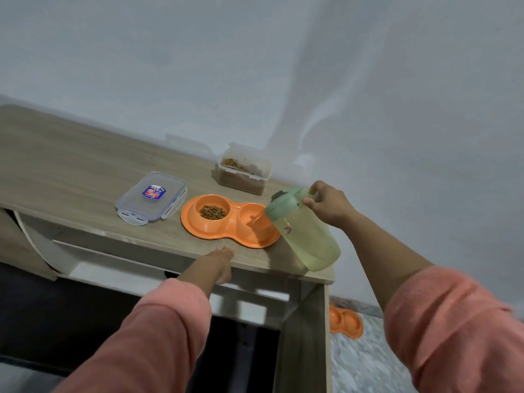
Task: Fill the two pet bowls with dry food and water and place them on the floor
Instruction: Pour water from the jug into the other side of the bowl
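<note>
An orange double pet bowl (215,234) sits on the wooden desk (71,177) near its front right corner. Its left cup holds dry kibble (212,212); the right cup (252,219) lies under the spout of a green jug (304,236). My right hand (329,204) grips the jug's handle and tilts the jug toward that cup. My left hand (222,260) rests on the desk's front edge, just in front of the bowl. A second orange double bowl (346,321) lies on the floor at the right of the desk.
A clear food container (243,174) with kibble stands open by the wall behind the bowl. Its clear lid (151,197) lies flat to the left. The desk's right edge is close to the jug. A dark opening lies under the desk.
</note>
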`<state>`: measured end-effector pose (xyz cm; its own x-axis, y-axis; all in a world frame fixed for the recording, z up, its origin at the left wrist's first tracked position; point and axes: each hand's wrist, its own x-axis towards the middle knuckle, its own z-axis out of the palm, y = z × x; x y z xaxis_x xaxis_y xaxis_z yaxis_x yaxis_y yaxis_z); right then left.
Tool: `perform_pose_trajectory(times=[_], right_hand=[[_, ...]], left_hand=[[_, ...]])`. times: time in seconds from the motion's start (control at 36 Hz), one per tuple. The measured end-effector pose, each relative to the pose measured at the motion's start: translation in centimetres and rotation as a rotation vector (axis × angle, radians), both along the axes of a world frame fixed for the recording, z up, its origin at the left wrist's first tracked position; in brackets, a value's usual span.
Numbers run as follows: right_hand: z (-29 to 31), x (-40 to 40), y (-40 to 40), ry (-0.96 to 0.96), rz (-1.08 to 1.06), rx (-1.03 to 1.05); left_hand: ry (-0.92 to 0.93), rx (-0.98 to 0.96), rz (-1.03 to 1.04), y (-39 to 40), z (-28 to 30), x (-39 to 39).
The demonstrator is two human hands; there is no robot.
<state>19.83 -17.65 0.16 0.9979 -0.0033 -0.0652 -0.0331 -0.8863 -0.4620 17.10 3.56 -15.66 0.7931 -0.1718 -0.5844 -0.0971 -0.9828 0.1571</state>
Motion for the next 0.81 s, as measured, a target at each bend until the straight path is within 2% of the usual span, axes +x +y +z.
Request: perform_pose_trajectory(times=[0.81], right_hand=[[0.8, 1.5, 2.2, 0.03, 0.013, -0.146]], left_hand=[[0.019, -0.044, 0.018, 0.4, 0.8, -0.3]])
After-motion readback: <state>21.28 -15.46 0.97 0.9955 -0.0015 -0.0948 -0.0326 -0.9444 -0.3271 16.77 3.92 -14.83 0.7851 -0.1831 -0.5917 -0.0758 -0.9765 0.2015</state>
